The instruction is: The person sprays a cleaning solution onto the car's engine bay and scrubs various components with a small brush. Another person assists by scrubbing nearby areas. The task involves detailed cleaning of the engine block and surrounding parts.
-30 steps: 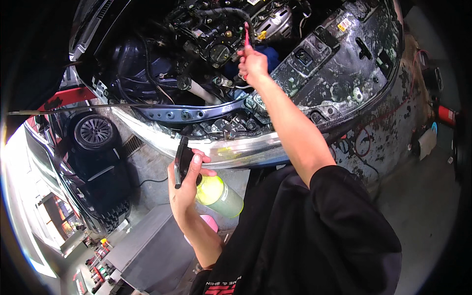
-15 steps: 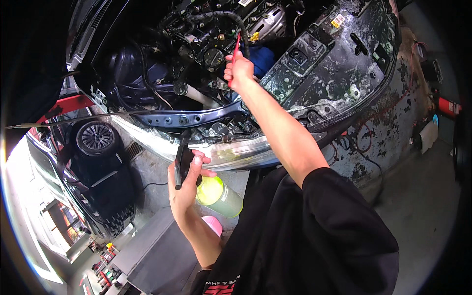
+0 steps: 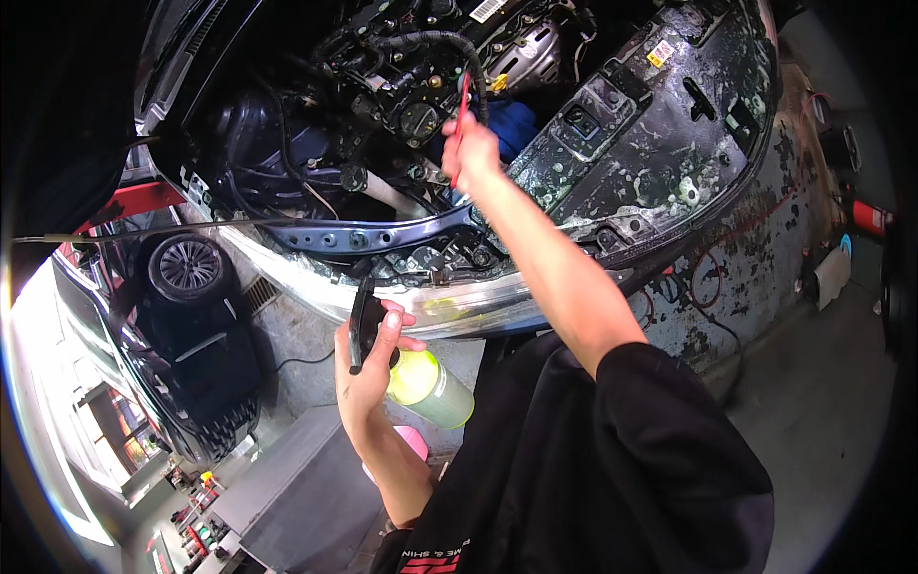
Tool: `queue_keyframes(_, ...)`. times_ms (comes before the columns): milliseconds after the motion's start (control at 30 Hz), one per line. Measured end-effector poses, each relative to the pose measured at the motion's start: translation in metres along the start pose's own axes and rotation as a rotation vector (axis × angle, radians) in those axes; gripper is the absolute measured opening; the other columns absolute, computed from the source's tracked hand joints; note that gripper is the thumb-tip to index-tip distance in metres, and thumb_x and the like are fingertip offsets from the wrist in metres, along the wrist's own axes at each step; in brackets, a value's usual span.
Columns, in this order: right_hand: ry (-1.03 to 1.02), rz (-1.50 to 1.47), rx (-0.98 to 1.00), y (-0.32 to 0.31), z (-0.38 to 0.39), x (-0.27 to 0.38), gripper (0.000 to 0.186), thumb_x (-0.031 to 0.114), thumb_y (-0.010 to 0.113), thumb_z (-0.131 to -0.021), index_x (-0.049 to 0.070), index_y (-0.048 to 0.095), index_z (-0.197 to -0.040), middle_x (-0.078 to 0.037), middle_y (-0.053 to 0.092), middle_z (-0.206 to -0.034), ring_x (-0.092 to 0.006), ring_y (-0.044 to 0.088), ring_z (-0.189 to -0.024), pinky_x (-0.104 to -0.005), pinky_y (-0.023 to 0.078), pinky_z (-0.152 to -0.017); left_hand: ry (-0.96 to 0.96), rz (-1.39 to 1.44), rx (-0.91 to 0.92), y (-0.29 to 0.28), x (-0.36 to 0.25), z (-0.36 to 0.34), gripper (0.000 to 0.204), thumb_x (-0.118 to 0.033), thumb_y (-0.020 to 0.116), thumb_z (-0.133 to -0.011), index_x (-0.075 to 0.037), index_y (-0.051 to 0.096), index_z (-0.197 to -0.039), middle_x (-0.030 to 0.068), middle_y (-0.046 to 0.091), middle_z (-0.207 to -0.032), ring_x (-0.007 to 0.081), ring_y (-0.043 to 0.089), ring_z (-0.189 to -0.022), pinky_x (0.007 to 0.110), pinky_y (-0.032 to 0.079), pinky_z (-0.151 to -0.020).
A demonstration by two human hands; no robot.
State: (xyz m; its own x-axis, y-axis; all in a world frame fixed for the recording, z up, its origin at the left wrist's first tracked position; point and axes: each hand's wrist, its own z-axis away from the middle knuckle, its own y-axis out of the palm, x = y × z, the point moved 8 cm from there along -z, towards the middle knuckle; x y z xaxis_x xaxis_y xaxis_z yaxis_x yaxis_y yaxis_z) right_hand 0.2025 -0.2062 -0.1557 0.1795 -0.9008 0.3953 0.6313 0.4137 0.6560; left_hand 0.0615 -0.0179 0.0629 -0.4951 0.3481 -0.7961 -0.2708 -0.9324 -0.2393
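My left hand (image 3: 373, 354) grips the black trigger head of a spray bottle (image 3: 432, 392) with yellow-green liquid, near the car's front edge. My right hand (image 3: 470, 153) is closed round a slim red-handled tool (image 3: 464, 96), reaching into the open engine bay beside a black corrugated hose (image 3: 440, 38) and a blue cloth-like item (image 3: 509, 122). My hand hides part of the tool, and I cannot make out its tip. A black panel (image 3: 660, 124) with whitish foam spots lies to the right of my right arm.
A pale front edge (image 3: 459, 306) of the car runs between me and the engine bay. A thin rod (image 3: 105, 231) crosses the left side. Beyond are another dark car (image 3: 191, 344), a gray cabinet top (image 3: 306, 478), cables and hoses (image 3: 708, 282), and a red cylinder (image 3: 865, 218).
My right hand and the red tool have moved down and left within the engine bay. My left hand and the spray bottle have shifted slightly down and right in view.
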Motion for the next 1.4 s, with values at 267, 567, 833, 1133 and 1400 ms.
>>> queue_keyframes(267, 0.073, -0.004, -0.042, -0.006, 0.007, -0.007, 0.042, 0.042, 0.036, -0.103, 0.007, 0.049, -0.085, 0.002, 0.036, -0.055, -0.0096, 0.029, -0.037, -0.0272, 0.023, -0.033, 0.032, -0.029, 0.041, 0.014, -0.003, -0.003, 0.032, -0.030, 0.063, -0.093, 0.001, 0.059, -0.100, 0.0117, 0.065, -0.087, 0.0203, 0.067, -0.064, 0.031, 0.051, -0.063)
queue_keyframes(567, -0.441, 0.645, -0.030, -0.009, 0.026, -0.006, 0.033, 0.033, 0.047, -0.099, 0.004, 0.060, -0.089, -0.007, 0.049, -0.056, -0.0192, 0.047, -0.046, -0.0322, 0.035, -0.041, 0.017, -0.032, 0.053, 0.017, -0.006, -0.009, 0.030, -0.027, 0.064, -0.093, 0.002, 0.059, -0.100, 0.0113, 0.065, -0.088, 0.0200, 0.067, -0.066, 0.030, 0.051, -0.063)
queue_keyframes(833, -0.721, 1.336, -0.003, 0.009, 0.019, 0.049, 0.030, 0.022, 0.050, -0.095, -0.003, 0.064, -0.085, -0.029, 0.062, -0.079, -0.0485, 0.061, -0.081, -0.0537, 0.047, -0.073, 0.045, 0.048, 0.046, 0.014, -0.009, -0.009, 0.030, -0.027, 0.063, -0.092, 0.001, 0.059, -0.100, 0.0128, 0.065, -0.088, 0.0207, 0.067, -0.065, 0.032, 0.051, -0.064)
queue_keyframes(1133, -0.281, 1.149, -0.041, 0.021, -0.020, 0.093, 0.026, 0.025, 0.053, -0.094, 0.002, 0.067, -0.094, -0.012, 0.060, -0.061, -0.0218, 0.059, -0.049, -0.0353, 0.043, -0.043, 0.035, 0.151, 0.040, 0.010, -0.005, -0.012, 0.021, -0.018, 0.068, -0.088, 0.002, 0.060, -0.091, 0.0066, 0.061, -0.079, 0.0154, 0.064, -0.062, 0.028, 0.052, -0.059)
queue_keyframes(1400, -0.148, 1.859, 0.126, 0.104, -0.001, 0.144, 0.028, 0.016, 0.050, -0.088, -0.007, 0.065, -0.085, -0.014, 0.062, -0.061, -0.0227, 0.059, -0.046, -0.0355, 0.047, -0.042, 0.067, 0.126, 0.029, 0.012, -0.005, -0.014, 0.021, -0.018, 0.069, -0.088, 0.000, 0.060, -0.093, 0.0050, 0.061, -0.078, 0.0140, 0.064, -0.062, 0.026, 0.050, -0.059)
